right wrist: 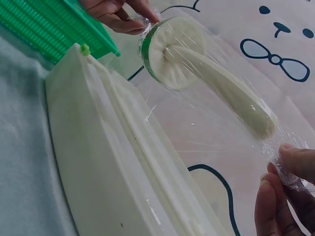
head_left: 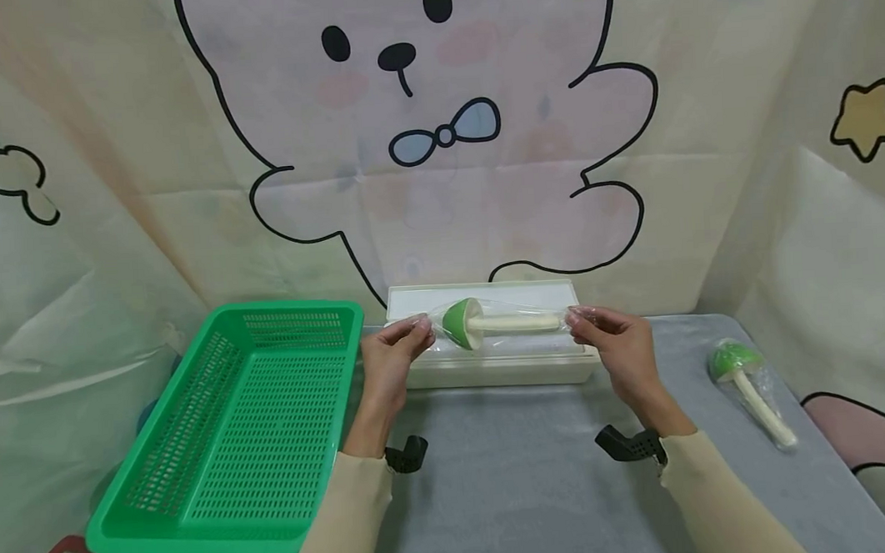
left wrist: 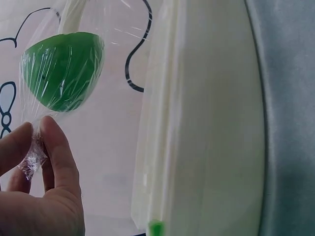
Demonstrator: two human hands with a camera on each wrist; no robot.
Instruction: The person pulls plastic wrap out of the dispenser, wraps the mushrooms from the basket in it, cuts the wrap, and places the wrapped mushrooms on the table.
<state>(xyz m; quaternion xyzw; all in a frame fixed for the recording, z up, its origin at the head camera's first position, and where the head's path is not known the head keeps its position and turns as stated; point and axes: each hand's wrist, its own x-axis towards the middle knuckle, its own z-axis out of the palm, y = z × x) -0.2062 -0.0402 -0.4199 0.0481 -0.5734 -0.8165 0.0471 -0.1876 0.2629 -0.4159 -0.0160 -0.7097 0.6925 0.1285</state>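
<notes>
A mushroom-shaped piece with a green cap and pale stem is wrapped in clear plastic film and stretched level between both hands. My left hand pinches the gathered film beyond the green cap. Thumb and fingers of my right hand pinch the twisted film past the end of the stem. Just behind and below the mushroom is a long white box, its lid raised at the back. A small green tab sits at one end of the box.
On the left stands a green perforated basket with nothing in it. Another film-wrapped green mushroom lies near the right edge of the grey table. A printed cloth with a cartoon bear hangs behind the table.
</notes>
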